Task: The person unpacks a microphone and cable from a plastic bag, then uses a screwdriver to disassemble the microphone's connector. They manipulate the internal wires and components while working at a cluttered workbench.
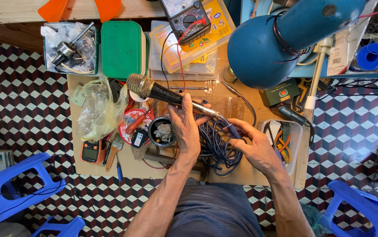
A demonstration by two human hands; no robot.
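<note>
**Gold-grilled microphone held over a crowded worktop**

Gold mesh catches the light at the head of the microphone [154, 90], which lies slanted above the middle of the cardboard-covered worktop [145, 169], grille up and to the left, tail down and to the right. The left hand [185, 125] wraps its fingers [188, 102] around the black handle, clenched on it near the tail end. The right hand [254, 147] comes in from the other side, thumb and forefinger pinched on the blue cable plug [233, 131] just beside the microphone's tail; whether plug and tail are joined I cannot tell. Under both hands sits a loose coil of blue cable [217, 151], touching the worktop.

Just left of the left hand is a small black round pot [161, 131] with a crumpled rag inside, and beside that a red round tin [132, 120] with a red-handled screwdriver across it. Further left lies a crumpled clear plastic bag [99, 109] and, below it, an orange meter [91, 151]. At the top edge stand a green plastic box [123, 49] and a multimeter [185, 17] with red and black leads trailing down. A big blue lamp shade [268, 46] hangs over the upper right. To the right of the right hand, a clear tray [295, 131] holds wire bits. Blue plastic stools [13, 180] stand on the chequered floor.
</note>
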